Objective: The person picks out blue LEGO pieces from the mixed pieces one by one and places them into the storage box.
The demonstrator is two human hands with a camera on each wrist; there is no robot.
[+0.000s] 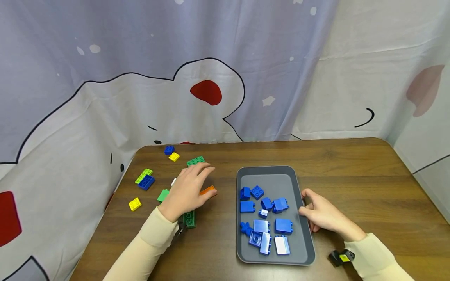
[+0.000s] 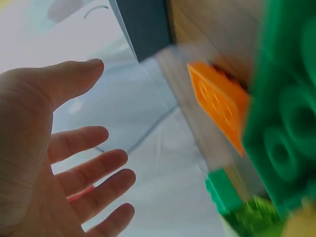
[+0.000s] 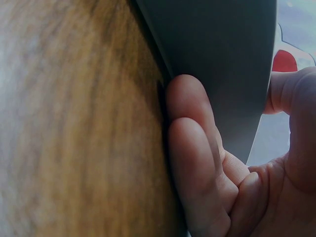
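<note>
My left hand (image 1: 188, 191) hovers over loose building bricks on the left half of the table, its fingers spread and nothing in them. An orange brick (image 1: 208, 190) shows beside its thumb, and a dark green brick (image 1: 190, 220) lies below the wrist. In the left wrist view, the thumb and fingers stand apart from the orange brick (image 2: 217, 101) and a large green brick (image 2: 276, 143). My right hand (image 1: 325, 214) grips the right edge of a grey tray (image 1: 275, 176), thumb at the rim, fingertips (image 3: 192, 148) low against the outer wall. Several blue bricks (image 1: 283, 226) lie in the tray.
Farther left are a yellow brick (image 1: 135, 204), a lime brick (image 1: 143, 175) and a blue brick (image 1: 146, 182). At the back are another blue brick (image 1: 169, 150), a yellow one (image 1: 174, 157) and a green one (image 1: 195, 160). A patterned curtain (image 1: 267, 70) hangs behind the wooden table (image 1: 358, 171).
</note>
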